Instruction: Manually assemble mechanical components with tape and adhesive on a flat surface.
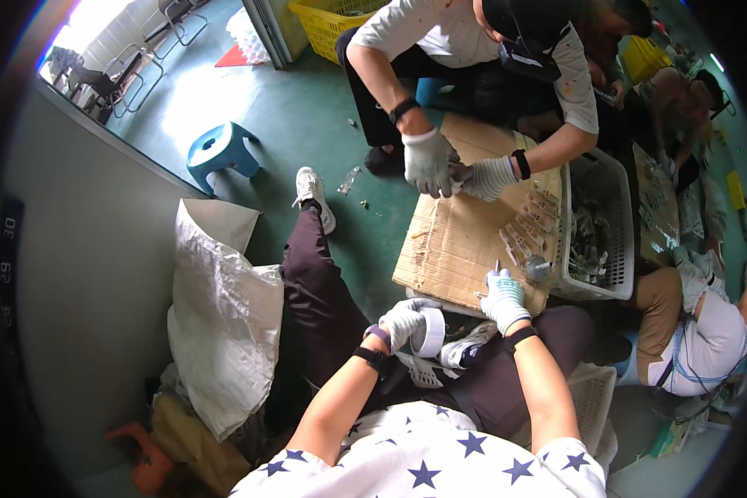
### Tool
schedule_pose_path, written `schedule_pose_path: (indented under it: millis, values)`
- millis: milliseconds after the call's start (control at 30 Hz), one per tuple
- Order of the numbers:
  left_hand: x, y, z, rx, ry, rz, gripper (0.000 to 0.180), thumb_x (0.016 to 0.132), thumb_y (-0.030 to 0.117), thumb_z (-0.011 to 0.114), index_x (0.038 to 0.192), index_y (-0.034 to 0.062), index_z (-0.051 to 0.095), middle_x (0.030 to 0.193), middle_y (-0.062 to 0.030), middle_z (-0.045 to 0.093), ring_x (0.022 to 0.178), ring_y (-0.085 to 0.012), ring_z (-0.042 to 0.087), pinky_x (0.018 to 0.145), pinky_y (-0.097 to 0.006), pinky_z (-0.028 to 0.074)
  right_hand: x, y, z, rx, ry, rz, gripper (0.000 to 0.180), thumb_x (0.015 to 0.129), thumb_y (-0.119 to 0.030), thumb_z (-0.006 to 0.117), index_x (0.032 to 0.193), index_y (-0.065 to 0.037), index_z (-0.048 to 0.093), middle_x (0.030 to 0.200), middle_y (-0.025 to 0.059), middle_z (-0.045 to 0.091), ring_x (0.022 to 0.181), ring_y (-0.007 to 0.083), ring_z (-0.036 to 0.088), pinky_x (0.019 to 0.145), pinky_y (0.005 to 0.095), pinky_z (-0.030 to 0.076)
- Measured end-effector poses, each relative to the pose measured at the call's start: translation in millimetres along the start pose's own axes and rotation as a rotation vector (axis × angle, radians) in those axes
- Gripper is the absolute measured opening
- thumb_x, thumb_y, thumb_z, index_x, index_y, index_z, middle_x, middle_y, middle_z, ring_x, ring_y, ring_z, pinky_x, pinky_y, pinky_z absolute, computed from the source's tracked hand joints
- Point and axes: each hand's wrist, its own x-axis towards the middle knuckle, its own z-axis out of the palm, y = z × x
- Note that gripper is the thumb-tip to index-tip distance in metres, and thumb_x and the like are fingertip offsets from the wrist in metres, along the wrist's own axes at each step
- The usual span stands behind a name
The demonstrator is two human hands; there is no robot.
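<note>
White-gloved on both sides, gripped a wide, white, ring-shaped roll (433, 334) in the left hand (403, 322), just short of the near edge of a flat brown cardboard sheet (444, 241). Had the right hand (505, 300) over that edge, pointing a grey-tipped finger forward; could not tell whether gripping anything there. Saw pale digits on a dark vertical strip (10, 274) at the far left, and tiny blue-green marks on the right glove, too small to read. Found near the right fingertips a short silver cylindrical piece (539, 267) and, beyond, flat pale narrow pieces (529, 224) lined up on the cardboard. Noted, right of the sheet, a grey-white slotted plastic crate (618, 270) full of jumbled silvery metal parts (588, 249); at the top, a yellow plastic crate (319, 35), contents unclear; on the left, a crumpled white sack (228, 332). Faced a co-worker (448, 41), gloved hands together over the cardboard.
</note>
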Motion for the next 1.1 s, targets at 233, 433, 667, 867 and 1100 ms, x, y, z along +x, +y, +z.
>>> schedule_pose_path:
  millis: [233, 433, 667, 867, 1100]
  values:
    - [10, -24, 3, -0.138, 0.027, 0.070, 0.032, 0.081, 0.002, 0.066, 0.112, 0.0033, 0.059, 0.094, -0.0081, 0.066, 0.079, -0.0199, 0.066, 0.070, -0.038, 0.057, 6, 8, 7, 0.017, 0.009, -0.033, 0.047, 0.075, -0.026, 0.071, 0.113, -0.004, 0.055, 0.116, 0.0228, 0.052, 0.096, 0.0371, 0.062, 0.081, 0.0448, 0.050]
    - [10, -28, 12, -0.135, 0.085, -0.020, 0.034, 0.077, -0.004, 0.061, 0.110, -0.0004, 0.059, 0.092, -0.0091, 0.066, 0.082, -0.0202, 0.064, 0.073, -0.034, 0.054, 7, 9, 7, -0.013, -0.013, -0.031, 0.046, 0.075, -0.026, 0.071, 0.113, -0.004, 0.056, 0.115, 0.0227, 0.053, 0.097, 0.0373, 0.061, 0.081, 0.0441, 0.050]
    - [6, -29, 20, -0.238, 0.101, -0.051, 0.019, 0.083, 0.003, 0.065, 0.100, 0.0098, 0.060, 0.083, -0.0073, 0.064, 0.066, -0.0211, 0.065, 0.057, -0.036, 0.057, 6, 13, 13, -0.035, 0.067, -0.060, 0.042, 0.073, -0.024, 0.070, 0.109, -0.005, 0.058, 0.109, 0.0194, 0.057, 0.096, 0.0343, 0.061, 0.080, 0.0436, 0.049]
    - [-1, -25, 23, -0.055, 0.120, 0.017, 0.017, 0.080, 0.003, 0.070, 0.096, 0.0086, 0.067, 0.082, -0.0008, 0.065, 0.069, -0.0132, 0.061, 0.063, -0.031, 0.054, 8, 15, 17, -0.041, 0.045, -0.056, 0.045, 0.075, -0.030, 0.070, 0.111, -0.006, 0.057, 0.112, 0.0193, 0.055, 0.098, 0.0343, 0.060, 0.081, 0.0443, 0.048]
    - [3, -29, 20, -0.032, 0.064, 0.061, 0.023, 0.082, 0.000, 0.066, 0.104, 0.0082, 0.068, 0.092, -0.0013, 0.067, 0.077, -0.0115, 0.061, 0.070, -0.029, 0.053, 4, 15, 13, -0.019, 0.029, -0.035, 0.042, 0.075, -0.028, 0.071, 0.109, -0.007, 0.056, 0.113, 0.0201, 0.054, 0.098, 0.0339, 0.061, 0.082, 0.0435, 0.049]
